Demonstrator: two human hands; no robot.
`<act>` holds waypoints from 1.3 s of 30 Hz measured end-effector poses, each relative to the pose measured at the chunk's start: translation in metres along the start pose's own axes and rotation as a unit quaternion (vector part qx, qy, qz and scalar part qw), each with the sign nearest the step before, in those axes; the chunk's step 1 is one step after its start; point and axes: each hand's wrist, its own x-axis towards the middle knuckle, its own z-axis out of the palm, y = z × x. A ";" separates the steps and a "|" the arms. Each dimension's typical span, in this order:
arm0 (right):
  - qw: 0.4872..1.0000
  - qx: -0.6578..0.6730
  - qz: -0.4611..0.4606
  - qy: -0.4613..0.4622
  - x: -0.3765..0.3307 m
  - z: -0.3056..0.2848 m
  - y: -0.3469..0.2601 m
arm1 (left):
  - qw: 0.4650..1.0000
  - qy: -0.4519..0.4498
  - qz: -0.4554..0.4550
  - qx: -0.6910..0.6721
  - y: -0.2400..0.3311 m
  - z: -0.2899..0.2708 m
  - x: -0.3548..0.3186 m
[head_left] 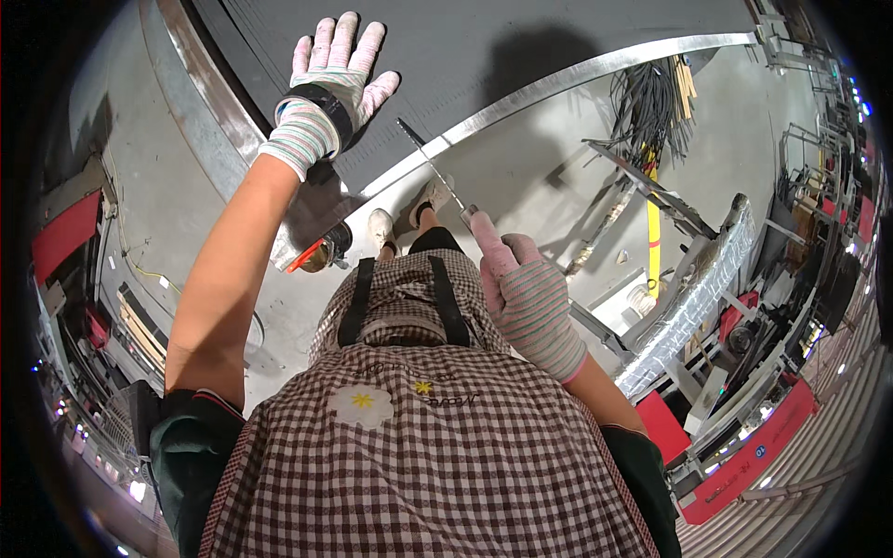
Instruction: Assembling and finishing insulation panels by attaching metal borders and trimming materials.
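My left hand [339, 70], in a pink-and-white striped glove, is spread open with fingers stretched out over a dark grey flat panel [446, 46]. Whether its palm touches the panel I cannot tell. Around that wrist sits a black ring [326, 104] like a roll of tape. My right hand [532, 302], gloved alike, is closed round the handle of a thin, long-shafted tool [441, 175]. The tool's dark, rough-looking tip points up and left, over the panel's near metal edge [558, 82]. Most of its handle is hidden in my fingers.
Right of the panel hangs a bundle of black strips [644, 107], with a yellow strap [654, 237] below. A foil-wrapped tube [693, 307] and red beams [753, 454] stand at the right. Near the panel's left corner is an orange-edged object [307, 255].
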 end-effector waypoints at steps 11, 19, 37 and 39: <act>0.990 0.123 0.062 -0.008 0.002 -0.012 0.003 | 0.997 0.071 0.028 -0.028 -0.007 0.013 -0.004; 0.989 0.137 0.057 -0.005 0.004 -0.011 0.000 | 1.000 0.019 0.013 0.009 -0.002 0.005 -0.002; 0.996 -0.001 0.067 -0.066 0.018 -0.023 -0.025 | 1.000 -0.003 0.000 0.021 0.007 0.003 -0.001; 0.991 -0.052 0.082 -0.091 0.028 -0.029 -0.040 | 1.000 -0.017 -0.004 0.019 0.009 0.005 0.000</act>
